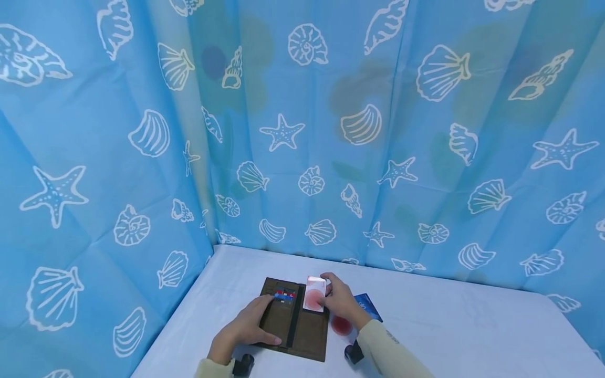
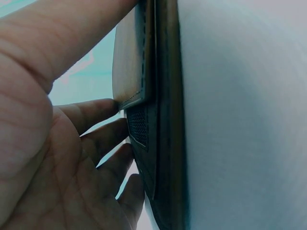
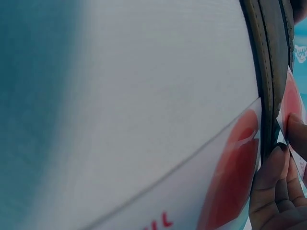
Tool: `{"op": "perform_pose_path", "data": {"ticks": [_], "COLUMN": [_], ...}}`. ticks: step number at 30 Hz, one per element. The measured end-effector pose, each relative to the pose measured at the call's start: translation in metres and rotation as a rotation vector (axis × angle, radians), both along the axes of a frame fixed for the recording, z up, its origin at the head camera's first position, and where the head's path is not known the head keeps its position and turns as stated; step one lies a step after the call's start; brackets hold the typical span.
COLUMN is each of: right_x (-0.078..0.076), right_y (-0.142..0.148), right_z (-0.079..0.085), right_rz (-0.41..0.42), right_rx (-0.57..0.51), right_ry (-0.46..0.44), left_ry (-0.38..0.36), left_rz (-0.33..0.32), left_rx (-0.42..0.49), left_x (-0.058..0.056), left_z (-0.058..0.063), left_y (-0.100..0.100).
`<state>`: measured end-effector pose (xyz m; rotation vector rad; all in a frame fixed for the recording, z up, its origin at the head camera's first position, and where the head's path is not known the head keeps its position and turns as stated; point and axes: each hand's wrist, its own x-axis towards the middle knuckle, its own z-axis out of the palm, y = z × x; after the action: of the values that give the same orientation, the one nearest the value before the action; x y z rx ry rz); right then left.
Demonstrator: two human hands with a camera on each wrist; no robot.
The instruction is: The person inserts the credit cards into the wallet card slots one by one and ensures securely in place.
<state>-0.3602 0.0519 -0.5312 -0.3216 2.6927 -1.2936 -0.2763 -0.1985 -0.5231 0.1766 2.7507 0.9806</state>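
The brown wallet [image 1: 309, 335] lies open and flat on the table, presenting both panels. The left hand [image 1: 249, 322], fingers spread without gripping, touches its left panel, likely to steady it. The right hand [image 1: 341, 300] pinches a thin, rectangular white card [image 1: 314, 292] with a red disc at the right panel's far end; insertion cannot be told. Stitching borders the smooth, leather-like cover.

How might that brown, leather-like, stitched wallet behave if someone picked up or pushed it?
The brown leather-like wallet would probably fold along its dark central band, since it lies open in two halves. Its stitched, layered edge suggests fairly firm panels that bend rather than crack. Lying flat, it seems unlikely to roll or tip.
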Motion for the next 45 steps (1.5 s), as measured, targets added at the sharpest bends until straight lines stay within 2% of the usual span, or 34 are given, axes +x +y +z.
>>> {"op": "perform_pose_path", "data": {"ticks": [11, 23, 32, 45], "right_x": [0.000, -0.004, -0.007, -0.011], "right_y": [0.004, 0.005, 0.005, 0.002], "right_z": [0.006, 0.006, 0.014, 0.012], "right_rz": [0.029, 0.045, 0.066, 0.120], "right_rx": [0.040, 0.067, 0.103, 0.089], "right_ry": [0.002, -0.004, -0.064, -0.082], "left_ry": [0.009, 0.027, 0.027, 0.028], "left_rz": [-0.008, -0.026, -0.030, -0.029], "left_rx": [0.018, 0.008, 0.006, 0.010], "left_x": [0.001, 0.000, 0.001, 0.003], "left_z": [-0.003, -0.001, -0.003, 0.000], "left_y": [-0.001, -0.005, -0.003, -0.002]}}
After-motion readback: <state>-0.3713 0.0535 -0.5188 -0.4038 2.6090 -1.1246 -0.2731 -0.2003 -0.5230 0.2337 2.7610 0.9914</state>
